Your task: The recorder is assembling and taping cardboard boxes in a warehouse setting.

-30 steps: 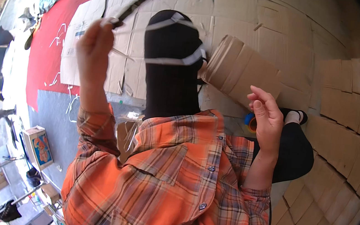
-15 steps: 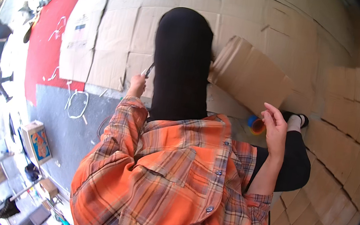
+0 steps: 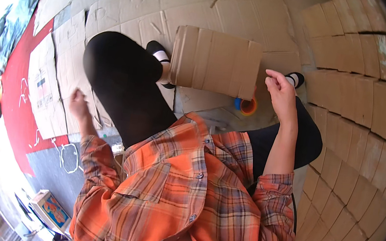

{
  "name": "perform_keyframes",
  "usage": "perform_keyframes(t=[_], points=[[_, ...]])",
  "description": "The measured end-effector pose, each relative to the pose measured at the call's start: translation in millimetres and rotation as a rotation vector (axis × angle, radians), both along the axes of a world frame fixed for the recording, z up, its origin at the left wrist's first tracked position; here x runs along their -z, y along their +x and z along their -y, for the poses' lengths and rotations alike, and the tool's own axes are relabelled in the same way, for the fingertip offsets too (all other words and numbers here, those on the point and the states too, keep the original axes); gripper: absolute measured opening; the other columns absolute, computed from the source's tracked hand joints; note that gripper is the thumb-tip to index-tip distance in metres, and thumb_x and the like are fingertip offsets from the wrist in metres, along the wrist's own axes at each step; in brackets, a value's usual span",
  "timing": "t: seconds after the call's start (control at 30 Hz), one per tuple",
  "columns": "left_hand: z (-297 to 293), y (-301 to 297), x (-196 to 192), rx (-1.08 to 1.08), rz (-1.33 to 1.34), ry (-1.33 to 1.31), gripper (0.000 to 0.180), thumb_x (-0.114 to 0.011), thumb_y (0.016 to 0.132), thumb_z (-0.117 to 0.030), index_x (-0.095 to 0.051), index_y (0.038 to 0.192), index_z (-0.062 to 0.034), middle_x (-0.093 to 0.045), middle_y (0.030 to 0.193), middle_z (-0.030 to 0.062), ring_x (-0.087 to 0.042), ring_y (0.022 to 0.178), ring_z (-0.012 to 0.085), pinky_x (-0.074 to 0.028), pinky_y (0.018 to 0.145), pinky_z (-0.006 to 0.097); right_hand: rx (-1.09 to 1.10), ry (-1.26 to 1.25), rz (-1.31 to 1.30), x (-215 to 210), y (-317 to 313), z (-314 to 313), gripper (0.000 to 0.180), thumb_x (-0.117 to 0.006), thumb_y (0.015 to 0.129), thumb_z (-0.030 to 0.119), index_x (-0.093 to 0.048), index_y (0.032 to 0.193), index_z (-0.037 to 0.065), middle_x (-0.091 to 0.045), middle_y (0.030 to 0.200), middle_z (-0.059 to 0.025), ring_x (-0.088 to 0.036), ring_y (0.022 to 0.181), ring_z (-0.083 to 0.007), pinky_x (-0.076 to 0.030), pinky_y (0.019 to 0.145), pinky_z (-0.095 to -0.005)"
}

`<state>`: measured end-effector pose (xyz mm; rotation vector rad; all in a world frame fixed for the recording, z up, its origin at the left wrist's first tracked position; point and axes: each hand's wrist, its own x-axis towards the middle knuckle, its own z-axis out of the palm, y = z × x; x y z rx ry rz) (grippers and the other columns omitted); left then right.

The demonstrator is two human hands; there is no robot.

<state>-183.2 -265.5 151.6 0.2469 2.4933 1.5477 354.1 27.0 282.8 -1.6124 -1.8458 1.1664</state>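
Observation:
A bundle of folded brown cardboard [image 3: 216, 62] stands between my feet, in front of me. Just off its right edge is my right hand [image 3: 281, 94], the fingers loosely bent and apart, with nothing in them. My left hand [image 3: 79, 104] hangs to the left of my raised black-trousered knee, over the flattened cardboard on the floor. Motion smears its fingers, so whether it holds something does not show. A roll of tape [image 3: 247, 106], orange-red with blue, lies by the bundle's lower right corner.
Tall stacks of folded cardboard [image 3: 354, 99] rise along the right side. Flattened cardboard sheets [image 3: 120, 6] cover the floor ahead. At left lie a red mat [image 3: 15, 100], a loop of white strap [image 3: 69, 158] and a box with a coloured picture [image 3: 51, 210].
My view has turned to the right. My left hand has moved away from the knee, and the slim tool seen in it earlier no longer shows. The cardboard bundle now stands straighter before me.

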Motion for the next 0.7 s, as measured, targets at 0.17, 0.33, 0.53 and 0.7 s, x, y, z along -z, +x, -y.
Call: perform_keyframes(t=[0.17, 0.33, 0.53, 0.7], points=[[-124, 110, -192, 0.280, -0.372, 0.338, 0.022, -0.052, 0.093, -0.005, -0.061, 0.113, -0.0024, -0.065, 0.107, 0.0099, -0.063, 0.087, 0.0136, -0.049, 0.069, 0.023, 0.093, 0.031, 0.066, 17, 10, -18, 0.030, -0.063, 0.085, 0.022, -0.063, 0.109, 0.002, -0.064, 0.080, -0.0086, -0.058, 0.071, -0.0149, -0.047, 0.068, -0.0275], [-206, 203, -178, 0.863, 0.069, 0.118, 0.033, -0.061, 0.087, -0.009, -0.059, 0.120, -0.0097, -0.062, 0.107, 0.0070, -0.058, 0.091, 0.0113, -0.045, 0.072, 0.025, 0.135, 0.037, 0.001, 69, -5, -13, 0.038, -0.067, 0.080, 0.025, -0.062, 0.111, 0.005, -0.064, 0.092, -0.0140, -0.062, 0.085, -0.0254, -0.049, 0.076, -0.0349], [-235, 247, -58, 1.004, 0.078, -0.167, 0.065, -0.071, 0.079, -0.024, -0.043, 0.135, -0.0068, -0.041, 0.134, 0.0210, -0.045, 0.121, 0.0329, -0.040, 0.098, 0.039, 0.283, -0.033, 0.221, 103, 0, 1, 0.043, -0.066, 0.079, 0.026, -0.060, 0.117, 0.007, -0.061, 0.107, -0.0171, -0.059, 0.101, -0.0318, -0.048, 0.086, -0.0397], [-231, 232, -2, 0.938, 0.035, -0.380, 0.069, -0.067, 0.081, -0.025, -0.037, 0.139, -0.0020, -0.043, 0.133, 0.0219, -0.046, 0.120, 0.0309, -0.038, 0.098, 0.037, 0.272, -0.113, 0.165, 125, -6, 4, 0.039, -0.066, 0.079, 0.025, -0.062, 0.113, 0.006, -0.062, 0.107, -0.0174, -0.060, 0.099, -0.0330, -0.049, 0.085, -0.0413]])
